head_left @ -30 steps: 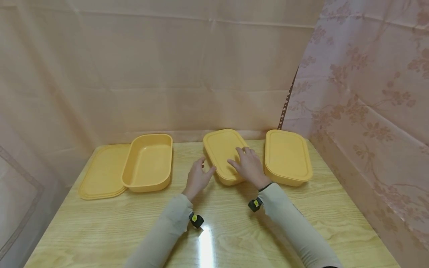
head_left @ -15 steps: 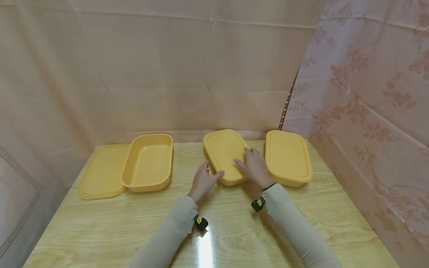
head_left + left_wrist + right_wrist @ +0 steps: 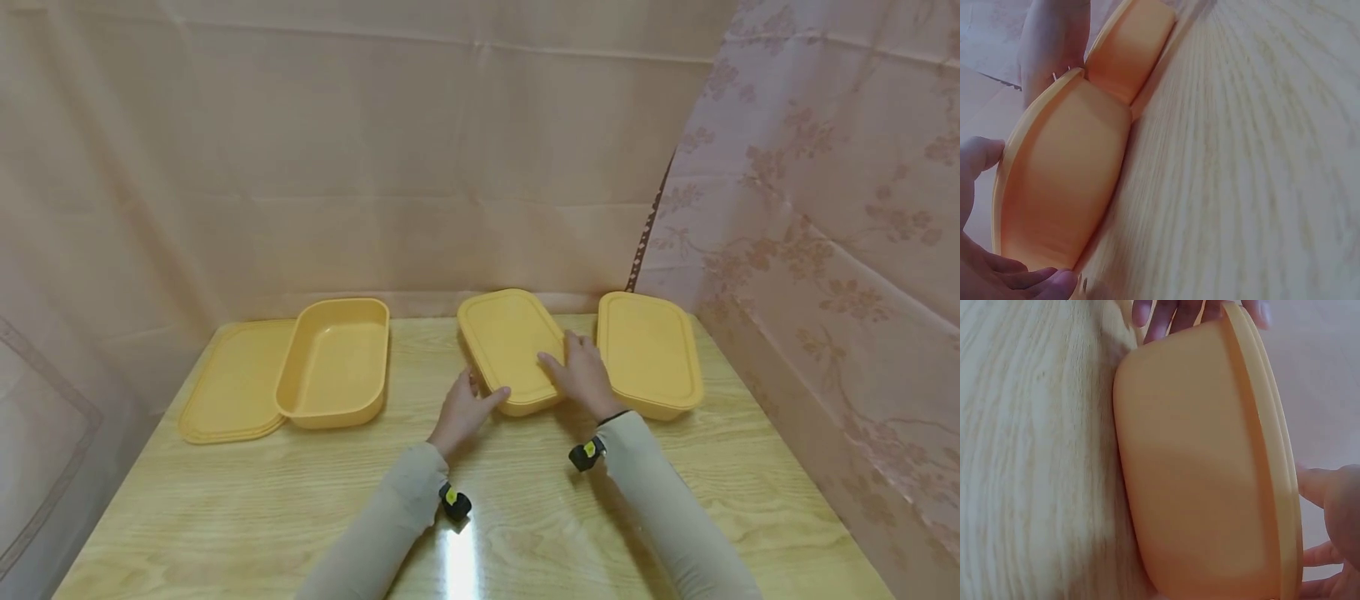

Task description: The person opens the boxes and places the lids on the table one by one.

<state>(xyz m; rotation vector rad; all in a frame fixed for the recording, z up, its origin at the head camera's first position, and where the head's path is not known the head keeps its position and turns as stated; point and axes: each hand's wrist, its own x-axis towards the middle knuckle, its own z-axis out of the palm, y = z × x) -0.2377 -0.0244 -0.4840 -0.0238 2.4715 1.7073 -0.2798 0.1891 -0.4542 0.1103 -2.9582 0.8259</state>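
Observation:
A yellow lidded food container [image 3: 510,346] stands at the back middle of the table, turned slightly askew. My left hand [image 3: 461,412] holds its near left corner; in the left wrist view the thumb lies at the lid's rim and the fingers [image 3: 1032,278] reach along the wall near the base. On the opposite side, my right hand [image 3: 587,379] grips the right edge, thumb over the lid and fingers down beyond it. The right wrist view shows the container's near wall [image 3: 1197,462] and the lid rim [image 3: 1266,444]. The lid covers whatever is inside.
Close on the right sits another lidded yellow container [image 3: 648,350]. To the left, an uncovered, empty yellow container [image 3: 333,358] overlaps a small stack of yellow lids [image 3: 232,383]. A cloth curtain [image 3: 420,167] hangs behind the wooden table [image 3: 300,492].
Both hands have moved right and a little toward me; the left has come onto the container's near left corner, the right from above the lid to its right edge.

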